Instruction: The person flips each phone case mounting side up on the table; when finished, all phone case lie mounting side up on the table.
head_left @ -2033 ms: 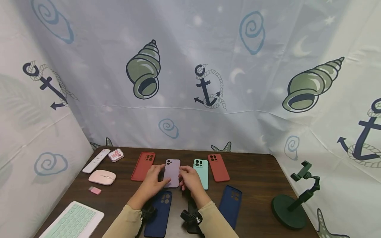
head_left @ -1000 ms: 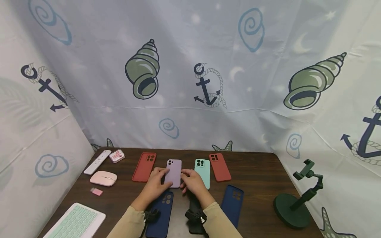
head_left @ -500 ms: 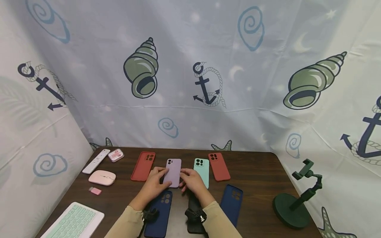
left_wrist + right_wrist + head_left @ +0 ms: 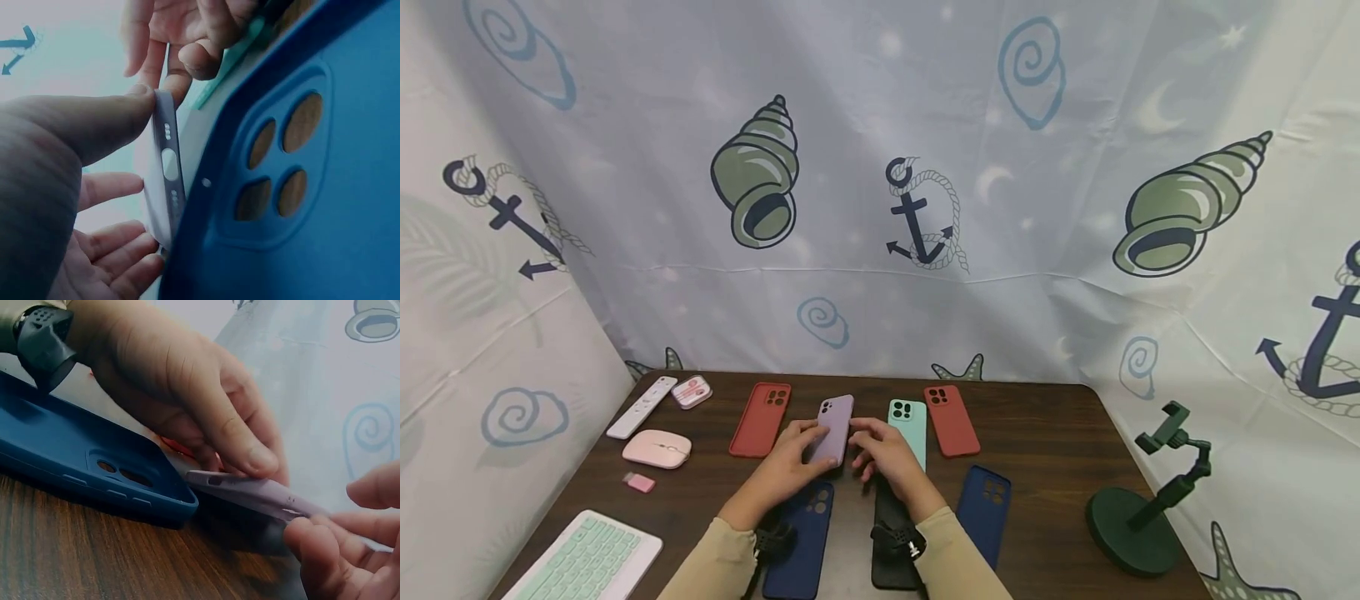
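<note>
My left hand [image 4: 790,458] grips a lilac phone case [image 4: 833,425] by its left side, its thumb on the near end. The case is tilted, its far end up and to the right. A port cut-out and speaker holes show on the lilac case's edge [image 4: 167,115] in the left wrist view. Right beside the case, my right hand [image 4: 891,458] has its fingers loosely bent; in the right wrist view its fingertips [image 4: 306,540] are close to the case's edge. Under the left wrist lies a dark blue phone case [image 4: 801,550], with camera holes showing in the left wrist view.
Red cases [image 4: 762,421] lie at the back, beside a mint case [image 4: 907,433]. Another blue case [image 4: 985,512] is right of the right forearm. Remote [image 4: 642,407], mouse [image 4: 657,447] and keyboard [image 4: 580,554] stand left; a green stand [image 4: 1131,533] stands right.
The lilac case has gone from lying flatter to tilted, with its far end raised. My right hand's fingers have drawn slightly off its right side; the left hand keeps its grip.
</note>
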### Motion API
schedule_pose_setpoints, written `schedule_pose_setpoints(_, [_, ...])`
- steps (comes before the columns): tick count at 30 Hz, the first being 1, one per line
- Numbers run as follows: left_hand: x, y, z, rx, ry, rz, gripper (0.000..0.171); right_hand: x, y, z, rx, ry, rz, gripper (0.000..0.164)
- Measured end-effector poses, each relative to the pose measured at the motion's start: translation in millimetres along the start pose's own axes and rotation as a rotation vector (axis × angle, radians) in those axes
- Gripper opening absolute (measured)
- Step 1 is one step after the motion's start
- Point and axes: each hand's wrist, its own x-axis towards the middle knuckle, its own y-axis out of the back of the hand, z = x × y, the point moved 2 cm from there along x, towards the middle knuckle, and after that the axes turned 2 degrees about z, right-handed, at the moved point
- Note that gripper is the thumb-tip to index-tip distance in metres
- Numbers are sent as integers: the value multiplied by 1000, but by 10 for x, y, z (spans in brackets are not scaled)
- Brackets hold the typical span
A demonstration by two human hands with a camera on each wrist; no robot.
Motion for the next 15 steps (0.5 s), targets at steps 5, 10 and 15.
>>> schedule_pose_setpoints(5, [-15, 48, 93, 7, -4, -18, 71, -22, -15, -21, -36, 40, -33, 42])
schedule_pose_setpoints(10, [-15, 51, 150, -17, -14, -21, 75, -27, -28, -19, -83, 78, -65, 43])
schedule_pose_setpoints(15, [-12, 40, 178, -70, -31, -36, 73, -30, -27, -14, -95, 100, -80, 43])
